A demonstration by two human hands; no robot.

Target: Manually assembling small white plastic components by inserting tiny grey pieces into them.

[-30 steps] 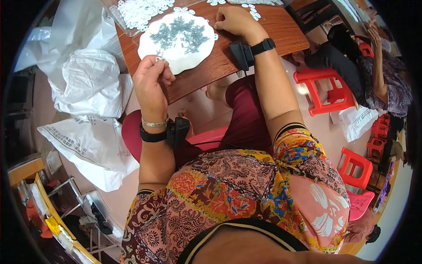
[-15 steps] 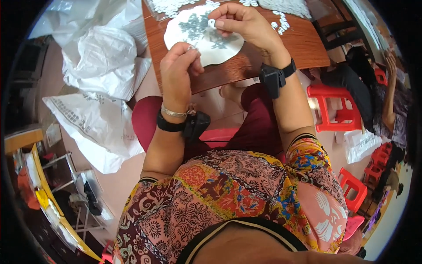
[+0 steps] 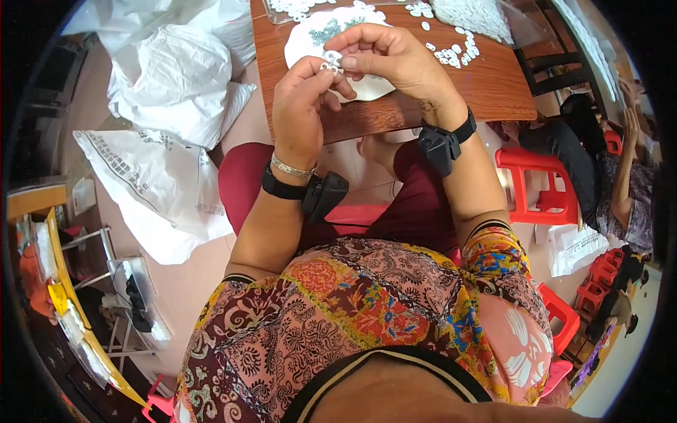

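My left hand (image 3: 297, 109) is closed in a pinch on a small white plastic piece with rounded lobes (image 3: 328, 69). Right above it, my right hand (image 3: 409, 70) pinches a small white plastic ring (image 3: 333, 55) between thumb and fingertips. The two white pieces meet or overlap at the fingertips; whether they are joined, I cannot tell. Both hands are held over a round white mat with a grey-green leafy print (image 3: 300, 48), which they partly cover. To the right, several loose white ring pieces (image 3: 451, 55) are scattered on the brown wooden table (image 3: 493, 88).
At the table's far side are a clear tray of white pieces (image 3: 282, 15) and a heap of white pieces (image 3: 474, 20). Large white sacks (image 3: 169, 84) stand at the left on the floor. A red stool (image 3: 518, 187) and another seated person (image 3: 620, 190) are at the right.
My hands have come together from apart, bringing the two white pieces against or over each other. The table and mat sit slightly farther right in view, with more loose pieces showing.
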